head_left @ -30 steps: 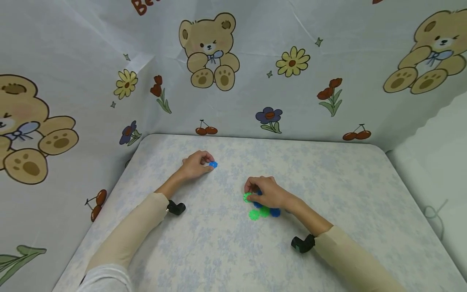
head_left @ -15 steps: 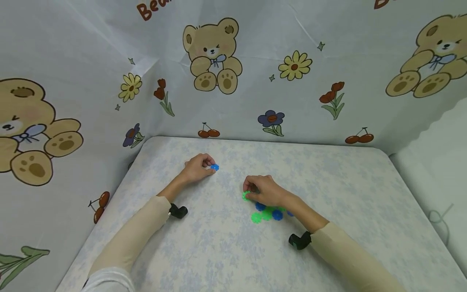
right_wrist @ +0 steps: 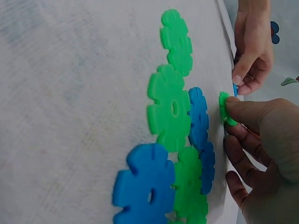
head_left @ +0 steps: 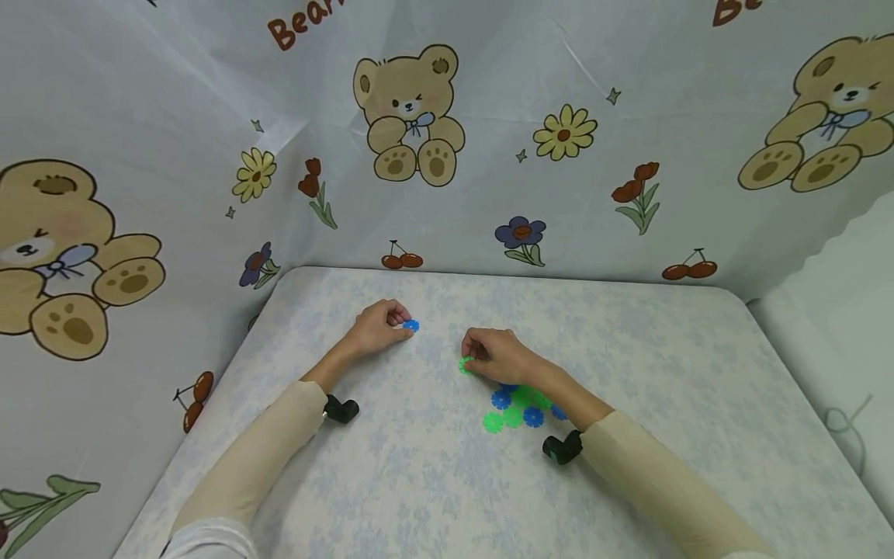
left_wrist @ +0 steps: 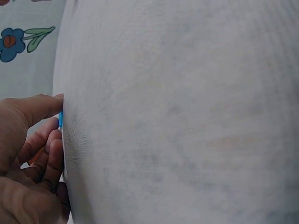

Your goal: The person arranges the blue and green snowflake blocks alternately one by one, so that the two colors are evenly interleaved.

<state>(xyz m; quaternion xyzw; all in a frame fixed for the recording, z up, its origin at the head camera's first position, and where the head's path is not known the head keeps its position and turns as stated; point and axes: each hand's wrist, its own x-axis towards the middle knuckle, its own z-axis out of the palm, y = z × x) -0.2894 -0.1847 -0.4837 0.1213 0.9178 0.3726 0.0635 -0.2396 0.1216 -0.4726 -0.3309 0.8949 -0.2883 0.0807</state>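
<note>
My left hand [head_left: 377,326] pinches a blue notched snowflake disc [head_left: 412,326] between thumb and fingers, low over the far left part of the table. Only a sliver of that disc shows in the left wrist view. A green notched snowflake disc [right_wrist: 225,108] is pinched by thumb and finger of my right hand [head_left: 504,359], just beyond the pile. The two held discs are apart. Nearer to me, under the right forearm, several loose green discs [right_wrist: 169,107] and blue discs [right_wrist: 145,184] lie flat, some overlapping. My right wrist partly covers the pile in the head view.
The table [head_left: 391,473] has a pale patterned cover. A bear-print cloth [head_left: 461,210] hangs behind and to the left. Black wrist cameras [head_left: 342,409] project below both wrists. A thin cord [head_left: 848,425] hangs off the right side.
My right hand has moved away from the pile, forward and left, with the green disc, uncovering more discs. The left hand keeps its hold almost in place. The head view has shifted slightly.
</note>
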